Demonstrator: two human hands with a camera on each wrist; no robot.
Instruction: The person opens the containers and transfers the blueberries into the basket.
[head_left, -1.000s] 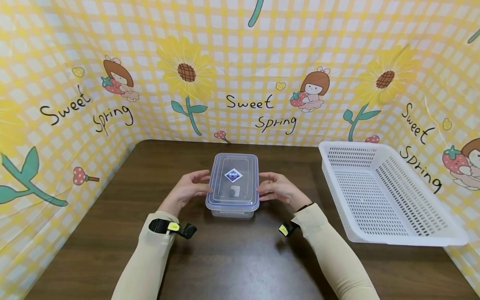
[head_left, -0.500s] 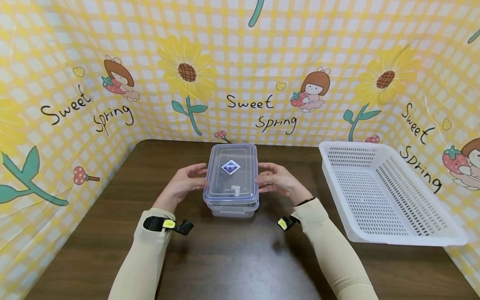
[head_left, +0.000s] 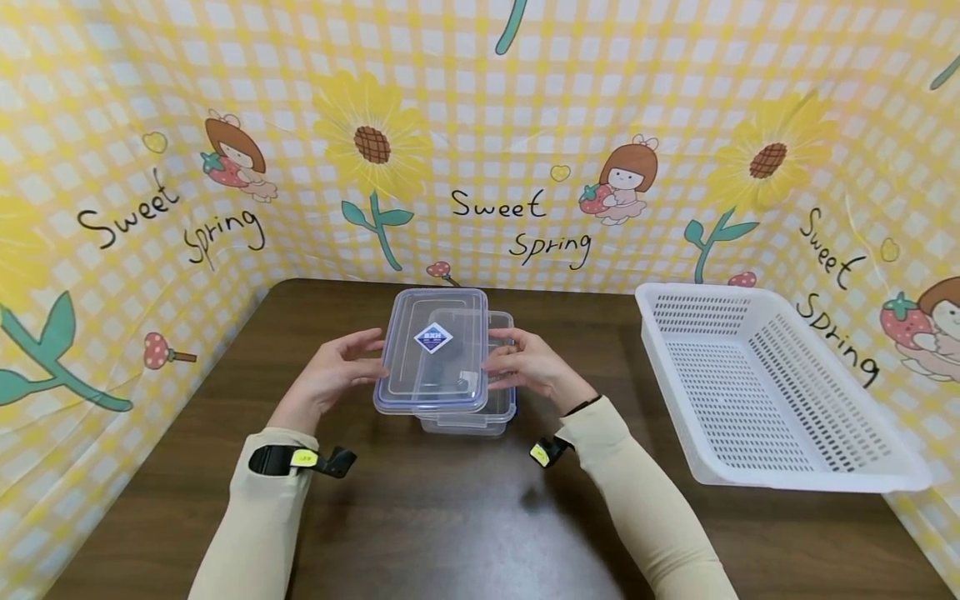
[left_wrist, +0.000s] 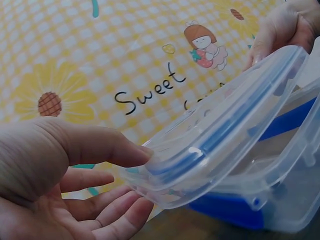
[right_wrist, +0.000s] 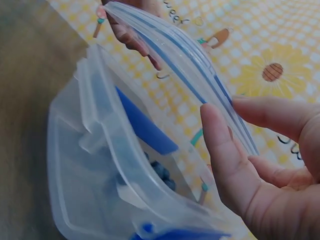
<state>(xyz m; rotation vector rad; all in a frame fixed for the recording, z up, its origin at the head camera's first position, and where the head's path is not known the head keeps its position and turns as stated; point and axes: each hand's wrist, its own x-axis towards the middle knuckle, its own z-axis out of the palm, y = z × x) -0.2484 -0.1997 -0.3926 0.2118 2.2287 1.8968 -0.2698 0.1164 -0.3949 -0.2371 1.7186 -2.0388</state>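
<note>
A clear plastic lid with a blue seal and a diamond-shaped sticker is held between both hands, raised above its food container and shifted left. My left hand pinches the lid's left edge, thumb on top and fingers below, as the left wrist view shows. On the opposite edge, my right hand grips with thumb and index finger. The clear container stands on the table, partly covered by the lid from above. Several small dark round pieces and a white piece show in it. Blue latch flaps stick out along its rim.
A white perforated plastic basket stands on the right of the dark wooden table. Yellow checked cloth with printed flowers and figures hangs around the back and sides.
Both hands have lifted the lid off the container and carried it left over it. The container stays in place, its right side now uncovered. The basket has not moved.
</note>
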